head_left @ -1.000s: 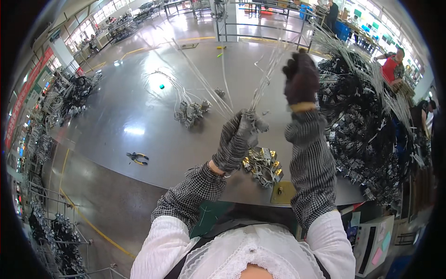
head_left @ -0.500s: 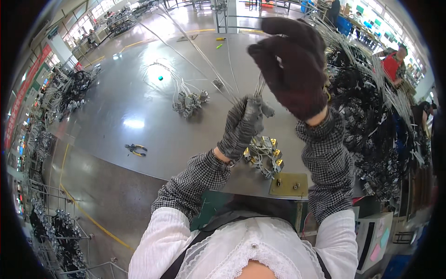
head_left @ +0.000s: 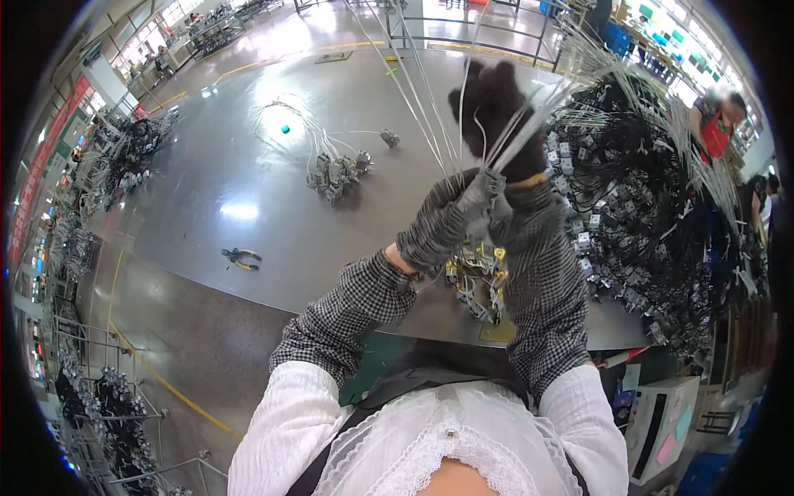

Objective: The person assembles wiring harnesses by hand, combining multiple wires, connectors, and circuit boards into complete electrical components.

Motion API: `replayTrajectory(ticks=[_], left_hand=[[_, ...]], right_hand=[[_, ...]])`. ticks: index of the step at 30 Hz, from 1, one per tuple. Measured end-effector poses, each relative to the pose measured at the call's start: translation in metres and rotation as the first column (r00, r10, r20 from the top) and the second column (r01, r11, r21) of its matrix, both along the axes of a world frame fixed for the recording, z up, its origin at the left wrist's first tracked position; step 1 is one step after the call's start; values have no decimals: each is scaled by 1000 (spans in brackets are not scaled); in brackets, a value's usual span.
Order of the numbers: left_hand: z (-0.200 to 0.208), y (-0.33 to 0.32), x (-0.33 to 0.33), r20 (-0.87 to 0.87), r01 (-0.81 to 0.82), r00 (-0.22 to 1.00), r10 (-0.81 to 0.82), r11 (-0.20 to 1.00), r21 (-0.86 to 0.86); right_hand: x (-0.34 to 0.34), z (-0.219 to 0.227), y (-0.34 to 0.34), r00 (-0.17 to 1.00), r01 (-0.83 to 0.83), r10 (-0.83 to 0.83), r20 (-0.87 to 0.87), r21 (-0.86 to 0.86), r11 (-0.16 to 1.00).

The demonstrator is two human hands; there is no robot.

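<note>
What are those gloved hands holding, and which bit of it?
The left hand grips a bundle of thin whitish wires low down, where they gather in its fist. The right hand is blurred behind some wires, so whether it grips any can't be told.

1. This is a factory workshop.
2. A big cable heap [head_left: 616, 198] and pliers [head_left: 241, 259] lie on a metal worktable [head_left: 190, 182].
3. Yellow lines [head_left: 186, 404] cross the floor [head_left: 198, 347].
4. A person [head_left: 708, 107] wears a red apron [head_left: 715, 137].

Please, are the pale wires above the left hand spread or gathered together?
Spread: from the left hand, the pale wires fan upward, with gaps between several strands.
</note>
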State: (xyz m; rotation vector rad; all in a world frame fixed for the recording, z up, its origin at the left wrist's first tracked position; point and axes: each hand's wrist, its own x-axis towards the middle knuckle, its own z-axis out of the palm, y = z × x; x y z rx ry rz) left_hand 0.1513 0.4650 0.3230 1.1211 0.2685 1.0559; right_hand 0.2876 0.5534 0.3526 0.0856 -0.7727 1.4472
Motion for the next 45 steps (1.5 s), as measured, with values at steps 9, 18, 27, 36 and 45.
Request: replayTrajectory(ticks=[9, 18, 27, 36, 45], left_hand=[[2, 35, -14, -302, 280, 917, -261, 960, 19], [0, 41, -6, -314, 313, 905, -287, 949, 34], [-7, 39, -8, -135, 416, 904, -406, 907, 61], [1, 31, -11, -281, 259, 931, -233, 964, 59], [14, 23, -3, -353, 222, 915, -194, 974, 38]], right_hand=[[37, 37, 11, 902, -194, 83, 424, 227, 954], [63, 38, -10, 921, -320, 241, 305, 244, 915], [60, 17, -5, 690, 320, -309, 654, 107, 941], [60, 66, -75, -44, 872, -973, 225, 483, 72], [37, 125, -96, -652, -89, -724, -223, 972, -219]])
